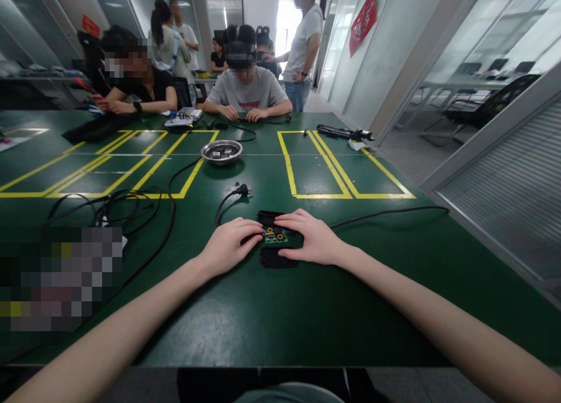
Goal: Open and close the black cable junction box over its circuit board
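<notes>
A small black device casing (275,256) lies open on the green table (307,309), showing a green circuit board (275,236) inside. My left hand (230,245) rests at its left side, fingers curled against the casing's edge. My right hand (307,236) lies over its right side, fingers bent around the casing with the thumb below. A black power cord with a plug (242,190) runs from behind the casing. Both hands grip the casing from opposite sides.
A metal bowl (221,152) with small parts stands further back. Tangled black cables (114,207) lie at the left. Yellow tape outlines (324,169) mark the table. A black tool (344,133) lies at the far right edge. Several people sit and stand across the table.
</notes>
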A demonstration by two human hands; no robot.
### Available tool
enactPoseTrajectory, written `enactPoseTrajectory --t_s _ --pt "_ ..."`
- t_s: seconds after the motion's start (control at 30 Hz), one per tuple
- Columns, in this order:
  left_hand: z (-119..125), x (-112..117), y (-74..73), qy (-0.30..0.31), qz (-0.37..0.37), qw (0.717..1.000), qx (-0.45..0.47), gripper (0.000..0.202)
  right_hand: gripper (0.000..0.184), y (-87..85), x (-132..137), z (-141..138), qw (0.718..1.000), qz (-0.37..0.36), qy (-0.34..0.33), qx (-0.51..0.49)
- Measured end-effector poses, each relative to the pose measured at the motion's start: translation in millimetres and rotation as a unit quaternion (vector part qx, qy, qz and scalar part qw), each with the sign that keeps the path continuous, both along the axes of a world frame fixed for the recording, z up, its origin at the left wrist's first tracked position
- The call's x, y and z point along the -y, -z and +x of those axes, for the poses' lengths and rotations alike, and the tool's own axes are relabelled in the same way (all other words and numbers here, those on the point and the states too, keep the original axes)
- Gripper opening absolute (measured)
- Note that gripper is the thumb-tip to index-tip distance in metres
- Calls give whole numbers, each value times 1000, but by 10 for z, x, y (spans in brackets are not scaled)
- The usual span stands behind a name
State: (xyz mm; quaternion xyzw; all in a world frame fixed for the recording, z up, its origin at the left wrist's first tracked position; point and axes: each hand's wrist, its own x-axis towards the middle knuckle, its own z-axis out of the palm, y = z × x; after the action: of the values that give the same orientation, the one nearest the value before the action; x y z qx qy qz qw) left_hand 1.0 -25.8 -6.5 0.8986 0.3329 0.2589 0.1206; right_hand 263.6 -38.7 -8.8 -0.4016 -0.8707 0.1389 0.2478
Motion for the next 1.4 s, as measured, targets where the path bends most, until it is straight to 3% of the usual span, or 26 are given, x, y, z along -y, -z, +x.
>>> enactPoseTrajectory --t_s 0.3,0.53,0.7,1.1,1.33,1.4 --pt "-17 -1 11 -11 22 1000 -20 24 61 10 -28 52 1000 7 -5 -1" --pt "-29 -23 44 -13 7 999 -28 25 39 -14 -11 107 999 29 -24 -28" --pt "-22 -10 41 -8 -1 1000 -18 31 30 -37 31 64 1000 13 0 -25" --pt "-4 -7 61 -4 3 1000 -18 32 33 -13 50 -21 997 21 51 -44" --pt "-43 -38 -8 -1 -11 1000 26 21 10 -49 -21 167 999 11 48 -18" --pt "-66 -56 -48 4 -16 1000 27 18 17 -63 -53 253 998 10 54 16"
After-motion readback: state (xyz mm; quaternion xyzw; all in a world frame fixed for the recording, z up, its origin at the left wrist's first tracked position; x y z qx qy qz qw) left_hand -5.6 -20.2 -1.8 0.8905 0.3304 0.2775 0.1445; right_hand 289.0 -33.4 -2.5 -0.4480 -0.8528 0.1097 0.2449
